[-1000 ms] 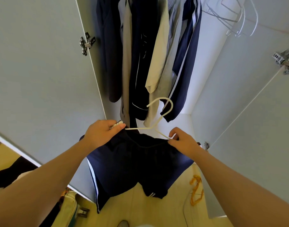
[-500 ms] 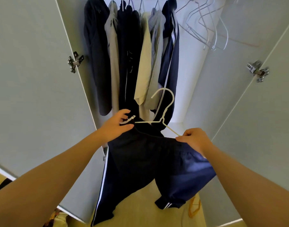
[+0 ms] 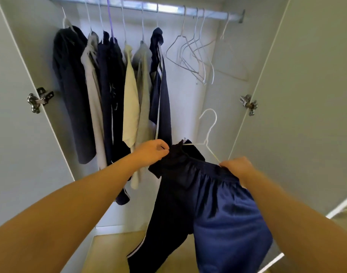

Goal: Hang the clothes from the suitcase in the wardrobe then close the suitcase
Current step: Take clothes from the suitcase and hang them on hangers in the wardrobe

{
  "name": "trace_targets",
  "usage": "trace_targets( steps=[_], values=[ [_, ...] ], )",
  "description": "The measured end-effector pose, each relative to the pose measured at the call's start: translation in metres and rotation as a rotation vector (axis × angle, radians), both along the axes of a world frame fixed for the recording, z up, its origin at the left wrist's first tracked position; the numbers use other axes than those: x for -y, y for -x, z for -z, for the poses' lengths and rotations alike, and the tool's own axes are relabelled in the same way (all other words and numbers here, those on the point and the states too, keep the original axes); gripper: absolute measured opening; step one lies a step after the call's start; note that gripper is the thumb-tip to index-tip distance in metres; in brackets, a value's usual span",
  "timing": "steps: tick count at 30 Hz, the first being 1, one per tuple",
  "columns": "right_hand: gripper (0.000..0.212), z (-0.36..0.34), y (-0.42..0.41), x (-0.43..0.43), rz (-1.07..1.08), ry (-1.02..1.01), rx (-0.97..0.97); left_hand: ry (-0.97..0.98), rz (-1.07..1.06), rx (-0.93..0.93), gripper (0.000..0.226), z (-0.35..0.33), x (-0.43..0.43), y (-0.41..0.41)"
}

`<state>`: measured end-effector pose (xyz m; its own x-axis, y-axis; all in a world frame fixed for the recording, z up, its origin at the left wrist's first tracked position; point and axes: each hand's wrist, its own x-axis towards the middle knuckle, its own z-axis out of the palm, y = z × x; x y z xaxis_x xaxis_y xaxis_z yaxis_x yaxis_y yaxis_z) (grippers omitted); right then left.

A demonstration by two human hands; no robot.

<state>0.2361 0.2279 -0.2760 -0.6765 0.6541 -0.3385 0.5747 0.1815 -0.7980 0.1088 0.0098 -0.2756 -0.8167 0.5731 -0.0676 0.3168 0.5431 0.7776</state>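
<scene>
I hold navy blue shorts [image 3: 212, 201] with a white side stripe on a white wire hanger [image 3: 208, 131] in front of the open wardrobe. My left hand [image 3: 152, 151] pinches the left end of the waistband and hanger. My right hand [image 3: 237, 168] grips the right end of the waistband at the hanger's arm. The hanger's hook points up, well below the metal rail [image 3: 141, 6]. Several dark, grey and beige garments [image 3: 109, 91] hang on the rail's left half. The suitcase is out of view.
Several bare wire hangers [image 3: 196, 56] hang on the rail's right half, above the shorts. The wardrobe doors stand open at left [image 3: 17, 134] and right [image 3: 306, 95], with metal hinges [image 3: 38, 100] on them. Pale wooden floor [image 3: 109, 251] shows below.
My view has tilted up, so the rail now shows. Both hands have carried the shorts and hanger up and to the right, toward the rail's free half.
</scene>
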Motion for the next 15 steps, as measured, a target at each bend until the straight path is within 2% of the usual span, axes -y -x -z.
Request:
trace_targets(
  steps=[3,6,9,12,15],
  values=[
    [0.012,-0.012,0.006,-0.008,0.061,0.073,-0.067,0.020,0.003,-0.016,0.018,-0.005,-0.016,0.003],
    [0.020,-0.024,0.016,-0.007,0.015,0.151,-0.126,0.006,-0.004,-0.024,0.019,-0.013,-0.027,0.010],
    [0.012,-0.035,0.035,-0.003,-0.056,0.116,-0.157,0.009,-0.018,-0.087,0.016,-0.027,-0.036,0.028],
    [0.003,-0.049,0.062,0.000,-0.090,0.065,-0.174,0.006,-0.037,-0.160,0.027,-0.051,-0.047,0.051],
    [0.005,-0.065,0.098,-0.002,-0.098,0.089,-0.216,0.041,-0.036,-0.279,0.037,-0.078,-0.058,0.079]
  ],
)
